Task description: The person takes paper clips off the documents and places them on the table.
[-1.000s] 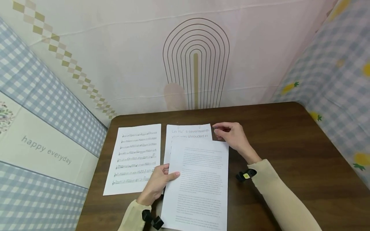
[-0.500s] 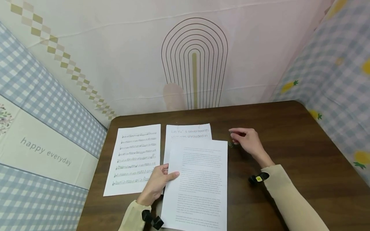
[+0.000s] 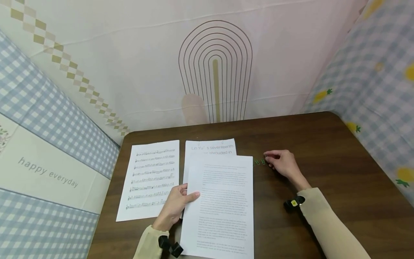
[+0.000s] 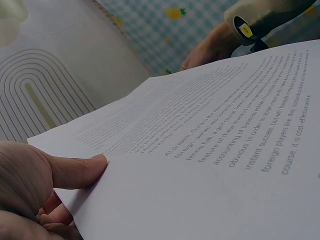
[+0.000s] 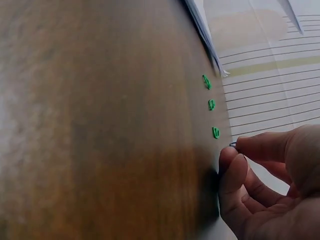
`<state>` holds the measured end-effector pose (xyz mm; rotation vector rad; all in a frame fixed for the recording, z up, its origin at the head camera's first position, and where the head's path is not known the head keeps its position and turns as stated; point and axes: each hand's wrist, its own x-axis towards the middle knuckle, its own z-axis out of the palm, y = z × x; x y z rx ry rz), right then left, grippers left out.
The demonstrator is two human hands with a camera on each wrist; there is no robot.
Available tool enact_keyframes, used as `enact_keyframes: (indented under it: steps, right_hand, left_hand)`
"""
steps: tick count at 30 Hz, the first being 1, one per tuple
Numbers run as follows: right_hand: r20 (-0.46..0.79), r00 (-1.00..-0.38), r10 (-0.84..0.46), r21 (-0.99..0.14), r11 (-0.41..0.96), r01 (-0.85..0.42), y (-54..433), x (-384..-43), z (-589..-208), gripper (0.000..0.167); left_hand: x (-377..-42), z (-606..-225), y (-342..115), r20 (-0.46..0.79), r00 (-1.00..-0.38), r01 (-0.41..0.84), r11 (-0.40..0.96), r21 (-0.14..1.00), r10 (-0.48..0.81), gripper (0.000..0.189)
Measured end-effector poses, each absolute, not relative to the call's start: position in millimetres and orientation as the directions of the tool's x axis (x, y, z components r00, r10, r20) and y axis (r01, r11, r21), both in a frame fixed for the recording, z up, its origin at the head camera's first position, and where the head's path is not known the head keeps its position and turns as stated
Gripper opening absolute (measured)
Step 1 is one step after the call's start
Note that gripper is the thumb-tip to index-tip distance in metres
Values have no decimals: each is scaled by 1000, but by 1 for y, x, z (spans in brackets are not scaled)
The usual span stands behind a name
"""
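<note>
My left hand grips the left edge of a stack of printed sheets, thumb on top and fingers beneath. In the left wrist view the thumb presses on the lifted page. To the right of the sheets, close over the table, my right hand pinches a small grey wire paper clip between thumb and forefinger. Only the clip's end shows. Beside those fingertips lie three green paper clips in a row on the wood.
Behind the held stack lies another sheet with large print, two clips at its top edge and its lower part covered. A sheet of music lies at the left on the brown table. A patterned cloth hangs beyond the table's back edge.
My right hand has moved rightward and slightly nearer, away from the large-print sheet's top corner, bringing the green paper clips into view. My left hand still holds the stack in about the same place.
</note>
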<state>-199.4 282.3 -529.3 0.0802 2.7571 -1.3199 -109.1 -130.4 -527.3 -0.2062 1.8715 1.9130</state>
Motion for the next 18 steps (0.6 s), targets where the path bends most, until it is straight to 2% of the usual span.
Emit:
enact_keyframes:
  steps: [9, 18]
  right_hand:
    - [-31, -1000, -4, -697, 717, 18, 284, -198, -535, 22]
    - [-15, -1000, 23, -701, 713, 27, 283, -196, -537, 23]
  left_hand:
    - [-110, -528, -131, -405, -891, -408, 27, 912, 205, 40]
    - [-110, -527, -132, -398, -899, -398, 36, 917, 181, 38]
